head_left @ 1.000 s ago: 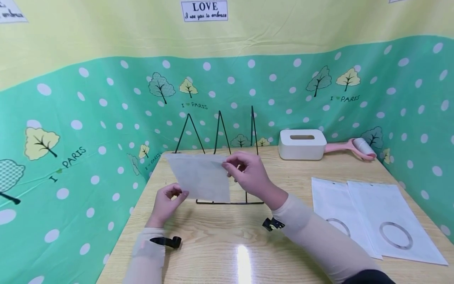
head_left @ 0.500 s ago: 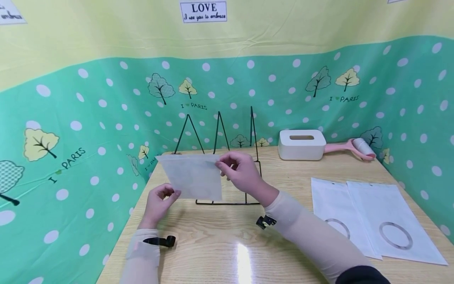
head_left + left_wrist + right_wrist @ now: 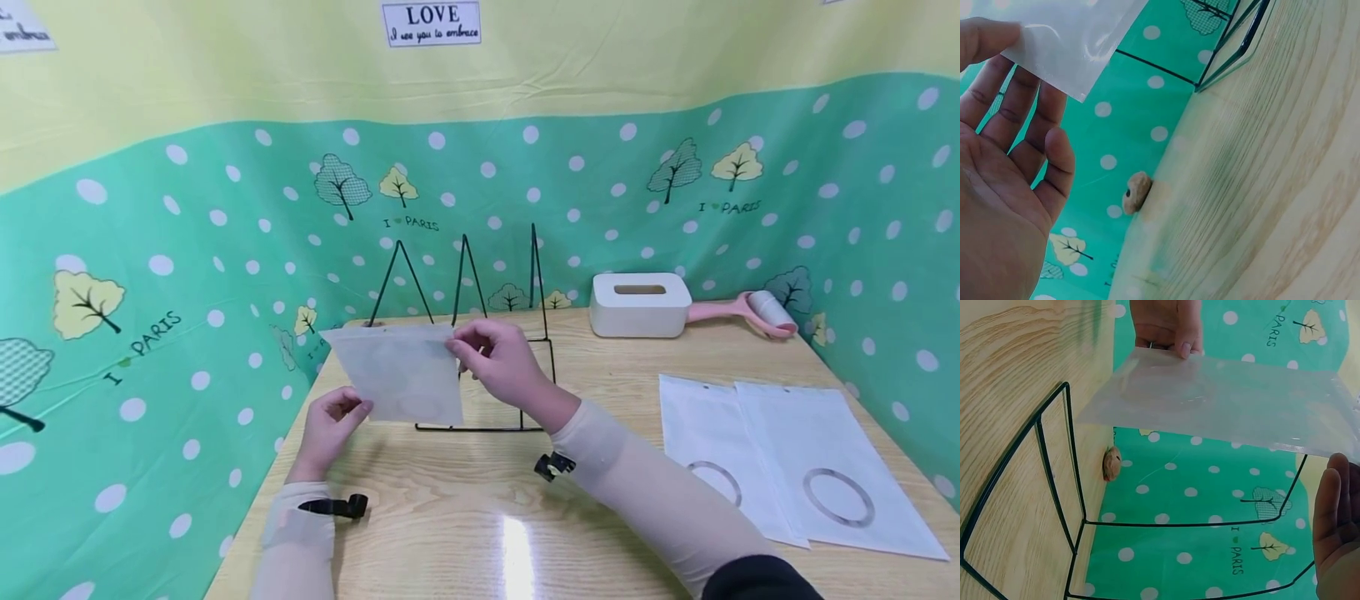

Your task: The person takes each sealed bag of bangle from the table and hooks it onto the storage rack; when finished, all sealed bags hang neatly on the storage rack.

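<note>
A translucent white plastic bag is held up over the table, its face towards me and a faint ring showing near its bottom. My left hand pinches the lower left edge between thumb and fingers; in the left wrist view that hand has its thumb on the bag's face. At the upper right corner my right hand pinches the bag. Behind the bag stands a black wire rack with pointed uprights, partly hidden by the bag and right hand.
Two flat white bags with grey rings lie overlapping on the table's right side. At the back right are a white tissue box and a pink-handled lint roller. A small brown object sits by the table's far edge.
Both hands have shifted left together with the bag, mostly in the first half second. More of the wire rack's right side now shows.
</note>
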Demonstrator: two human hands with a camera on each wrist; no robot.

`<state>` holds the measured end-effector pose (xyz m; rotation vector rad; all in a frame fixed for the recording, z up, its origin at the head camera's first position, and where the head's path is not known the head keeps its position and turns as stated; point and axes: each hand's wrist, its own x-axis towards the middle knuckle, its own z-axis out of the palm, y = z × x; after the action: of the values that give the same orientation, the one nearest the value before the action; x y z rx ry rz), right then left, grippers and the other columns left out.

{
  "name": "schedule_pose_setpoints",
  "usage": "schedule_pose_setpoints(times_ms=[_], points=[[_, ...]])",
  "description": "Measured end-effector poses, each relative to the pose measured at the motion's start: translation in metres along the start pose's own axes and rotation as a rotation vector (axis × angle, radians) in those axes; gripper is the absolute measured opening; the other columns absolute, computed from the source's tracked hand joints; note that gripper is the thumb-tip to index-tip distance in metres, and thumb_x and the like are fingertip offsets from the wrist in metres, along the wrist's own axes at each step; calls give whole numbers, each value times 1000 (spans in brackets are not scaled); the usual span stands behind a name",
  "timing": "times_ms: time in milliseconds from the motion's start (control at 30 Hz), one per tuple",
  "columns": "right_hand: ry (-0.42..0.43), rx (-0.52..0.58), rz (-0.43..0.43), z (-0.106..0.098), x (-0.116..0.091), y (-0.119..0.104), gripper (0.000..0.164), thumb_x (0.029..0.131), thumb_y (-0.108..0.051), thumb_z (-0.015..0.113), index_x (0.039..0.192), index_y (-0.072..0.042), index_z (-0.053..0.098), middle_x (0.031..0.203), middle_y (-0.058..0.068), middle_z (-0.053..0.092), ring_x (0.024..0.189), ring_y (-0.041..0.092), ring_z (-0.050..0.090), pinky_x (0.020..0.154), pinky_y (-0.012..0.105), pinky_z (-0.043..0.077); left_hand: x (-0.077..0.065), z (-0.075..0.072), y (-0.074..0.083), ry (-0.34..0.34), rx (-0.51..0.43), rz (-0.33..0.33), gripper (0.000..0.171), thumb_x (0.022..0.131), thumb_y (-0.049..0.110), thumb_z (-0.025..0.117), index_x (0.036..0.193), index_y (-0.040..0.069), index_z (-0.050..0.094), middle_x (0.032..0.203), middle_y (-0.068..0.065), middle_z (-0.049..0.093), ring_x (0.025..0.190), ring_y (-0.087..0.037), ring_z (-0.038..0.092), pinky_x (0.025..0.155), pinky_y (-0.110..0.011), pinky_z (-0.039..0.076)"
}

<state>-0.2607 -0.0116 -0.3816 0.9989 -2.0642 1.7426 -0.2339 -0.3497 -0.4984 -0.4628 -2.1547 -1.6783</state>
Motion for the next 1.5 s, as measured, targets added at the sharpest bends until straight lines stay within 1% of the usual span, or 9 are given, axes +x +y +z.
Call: schedule_pose_setpoints(times_ms=[167,367,567,733,967,1133,1233,1300,1500], points=[[-19,7,21,4,3,2,8,102,-16,72,98,-10,76,81,3,71,64,16,65,51,32,53,1,-2,-1,34,-43,-26,1,96,-9,69,96,-9,69,94,-1,73,78,-11,64,71,-22,53],[-32,10,27,10,5,0,8,102,-16,72,97,-10,76,80,3,70,65,20,66,50,33,52,0,-7,-5,49,-60,-20,20,98,9,75,94,-9,68,91,-2,72,76,-15,64,71,-23,52],[-39,5,35,17,6,2,9,102,-19,72,99,-12,77,82,-1,70,68,27,68,50,29,49,-1,-10,-6,62,-24,-22,7,98,-5,67,95,-12,67,89,-2,71,76,-15,64,71,-22,53],[-46,13,49,21,8,2,9,102,-18,72,100,-10,77,83,3,71,67,23,68,53,30,51,-2,-13,-8,82,-7,-46,4,96,-10,65,96,-14,66,89,-2,71,77,-13,65,71,-25,54],[-60,19,52,27,10,3,9,102,-17,72,99,-10,77,85,9,72,67,24,66,53,30,52,-2,-15,-10,90,-9,-51,7,97,-8,65,95,-14,65,89,-3,72,77,-13,65,72,-26,55],[-63,6,50,29,11,2,10,102,-18,72,99,-11,77,85,7,72,69,29,68,51,30,50,-2,-17,-14,105,-8,-55,5,96,-8,66,95,-13,66,87,-4,71,75,-15,65,72,-27,56],[-63,4,63,29,13,1,11,103,-20,71,99,-11,76,85,4,71,71,31,69,53,31,51,-2,-18,-15,112,4,-69,11,97,-2,71,96,-12,67,86,-5,71,75,-21,65,70,-28,55],[-60,0,80,29,14,3,12,103,-21,71,100,-11,76,84,2,71,71,30,69,54,32,53,-2,-18,-14,111,19,-80,13,97,1,73,97,-11,68,87,-6,71,75,-22,65,69,-26,54],[-39,11,141,27,19,11,13,103,-24,71,102,-13,77,84,1,71,69,21,69,56,33,56,-4,-17,-10,96,98,-126,12,98,0,72,104,-9,71,96,-8,74,80,-11,65,69,-21,52]])
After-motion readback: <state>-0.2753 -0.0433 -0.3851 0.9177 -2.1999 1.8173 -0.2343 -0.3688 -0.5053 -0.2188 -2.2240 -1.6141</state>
